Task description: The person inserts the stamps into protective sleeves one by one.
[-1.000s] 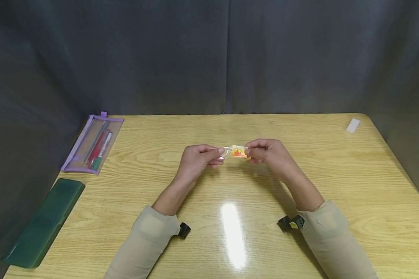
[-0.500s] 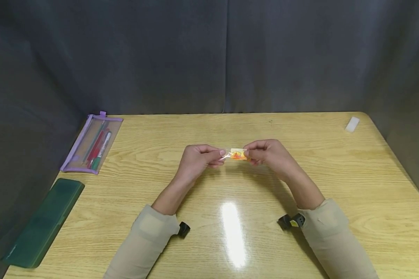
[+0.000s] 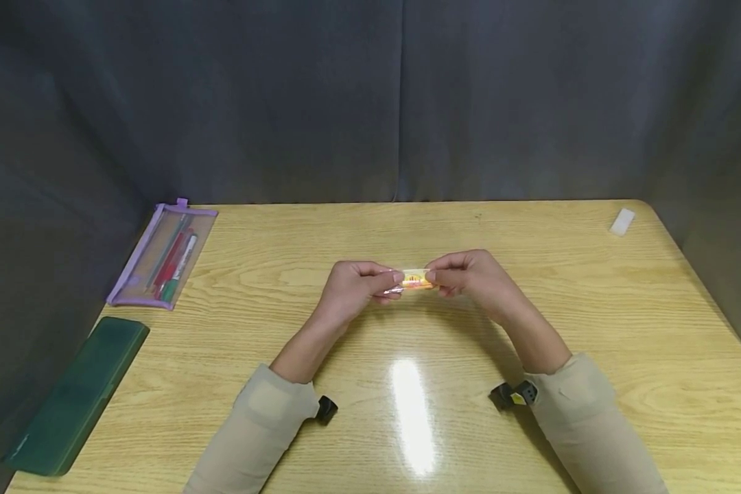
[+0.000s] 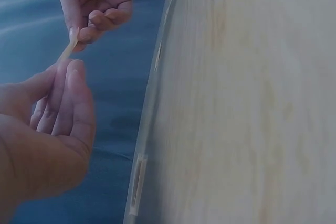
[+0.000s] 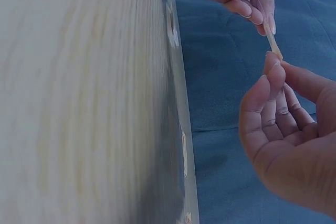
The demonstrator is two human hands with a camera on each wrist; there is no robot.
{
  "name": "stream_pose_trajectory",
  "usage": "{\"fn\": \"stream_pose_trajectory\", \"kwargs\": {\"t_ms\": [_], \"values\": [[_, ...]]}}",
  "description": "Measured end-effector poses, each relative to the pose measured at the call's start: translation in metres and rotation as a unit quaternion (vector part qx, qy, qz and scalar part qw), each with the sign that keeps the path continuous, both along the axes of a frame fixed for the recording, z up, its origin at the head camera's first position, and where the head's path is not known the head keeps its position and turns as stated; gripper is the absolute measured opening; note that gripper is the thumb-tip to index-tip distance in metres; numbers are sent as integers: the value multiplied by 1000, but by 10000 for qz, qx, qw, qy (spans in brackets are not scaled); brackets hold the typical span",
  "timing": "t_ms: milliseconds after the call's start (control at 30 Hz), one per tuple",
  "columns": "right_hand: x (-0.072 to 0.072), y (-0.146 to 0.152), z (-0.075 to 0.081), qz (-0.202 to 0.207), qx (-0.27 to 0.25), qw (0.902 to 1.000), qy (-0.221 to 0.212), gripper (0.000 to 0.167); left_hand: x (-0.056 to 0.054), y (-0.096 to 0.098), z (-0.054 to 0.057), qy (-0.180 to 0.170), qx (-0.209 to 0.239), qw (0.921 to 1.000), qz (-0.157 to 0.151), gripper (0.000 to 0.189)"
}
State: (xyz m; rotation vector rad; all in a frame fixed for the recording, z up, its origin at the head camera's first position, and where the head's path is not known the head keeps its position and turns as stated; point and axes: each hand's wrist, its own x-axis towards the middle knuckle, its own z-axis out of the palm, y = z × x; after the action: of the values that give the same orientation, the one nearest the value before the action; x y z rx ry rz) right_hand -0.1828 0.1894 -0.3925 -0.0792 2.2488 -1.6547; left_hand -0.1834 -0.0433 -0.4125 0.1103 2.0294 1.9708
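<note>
The light wood-grain table [image 3: 346, 226] has a dark green oblong case [image 3: 80, 398] and a purple-edged see-through pouch [image 3: 138, 264] along its left edge. Above the table's middle, well in from its side edges, the left hand [image 3: 353, 288] and right hand [image 3: 478, 280] pinch opposite ends of a small yellow packet [image 3: 416, 279], closer together than a second ago. The packet's red-orange print is too small to read.

A wood-grain table [image 3: 346, 237] spans the head view's lower half; on it lie a purple-edged pouch [image 3: 134, 254] at mid-left, a green case [image 3: 80, 398] lower left, a white block [image 3: 622, 222] mid-right
</note>
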Motion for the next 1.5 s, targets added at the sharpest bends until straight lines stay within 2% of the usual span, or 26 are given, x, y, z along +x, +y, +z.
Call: {"fn": "stream_pose_trajectory", "kwargs": {"t_ms": [533, 833, 1200, 1500], "values": [[3, -6, -1, 57, -163, 9999, 12, 33, 0, 0, -2, -146, 161, 9995, -225, 22], [2, -7, -4, 240, -539, 9980, -238, 35, -1, -1, -3, -145, 210, 9992, -303, 22], [3, -9, -5, 10, -572, 9983, -82, 32, -2, -1, -2, -216, 147, 9991, -339, 23], [1, -7, -5, -246, -553, 9982, -13, 31, -4, -5, -1, -239, 143, 9994, -212, 21]]}}
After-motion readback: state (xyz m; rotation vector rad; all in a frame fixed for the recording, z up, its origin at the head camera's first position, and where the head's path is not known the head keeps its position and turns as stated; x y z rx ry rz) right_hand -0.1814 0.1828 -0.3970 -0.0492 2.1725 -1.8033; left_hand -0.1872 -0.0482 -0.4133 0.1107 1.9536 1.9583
